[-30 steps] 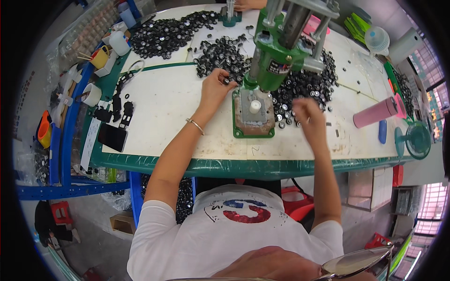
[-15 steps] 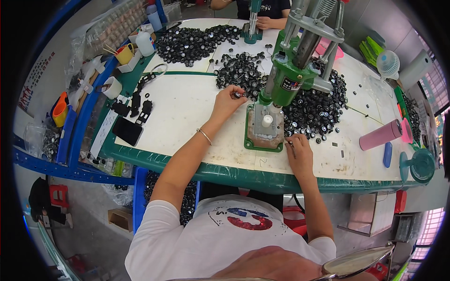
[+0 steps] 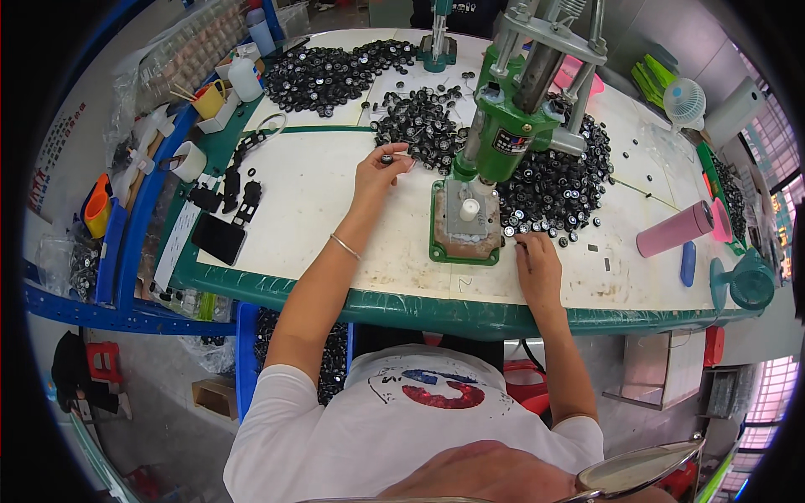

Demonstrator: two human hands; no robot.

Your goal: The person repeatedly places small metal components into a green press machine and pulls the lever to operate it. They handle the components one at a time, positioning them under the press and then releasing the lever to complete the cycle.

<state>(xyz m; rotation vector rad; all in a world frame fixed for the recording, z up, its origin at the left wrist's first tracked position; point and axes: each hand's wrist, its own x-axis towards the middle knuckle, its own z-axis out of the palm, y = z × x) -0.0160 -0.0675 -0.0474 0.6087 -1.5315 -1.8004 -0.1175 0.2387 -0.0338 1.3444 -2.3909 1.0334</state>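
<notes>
Left hand (image 3: 379, 172): raised over the table in the upper middle of the frame; a small black part (image 3: 386, 158) is pinched between thumb and fingertips, at the top of the hand.
Part: held clear of the tabletop, just left of the press and just below the nearer pile.
Right hand (image 3: 537, 268): laid on the table right of centre, beside the lower right corner of the press base; fingers are drawn together on the surface near the loose parts; whether anything is gripped cannot be told.
Press (image 3: 503, 126): a green hand press stands at centre on a green base plate (image 3: 463, 222); a small white peg (image 3: 470, 209) sits upright on the plate, between the two hands.
Piles: black round parts are heaped behind the left hand (image 3: 419, 126), right of the press (image 3: 558, 180) and at the upper left (image 3: 323, 75).
Table (image 3: 310, 193): a pale top with a green edge runs across the middle of the frame.
Right side: a pink cylinder (image 3: 675, 229) lies on its side, a blue oblong piece (image 3: 688, 263) just below it, and a teal fan (image 3: 746, 283) at the table's corner.
Left side: a dark phone (image 3: 219, 239) lies near the edge; a yellow cup (image 3: 208, 101) and a white bottle (image 3: 245, 80) are seen at the upper left.
Room: a blue rack (image 3: 117, 251) runs along the left; a second green press (image 3: 438, 42) stands at the far edge, top centre.
</notes>
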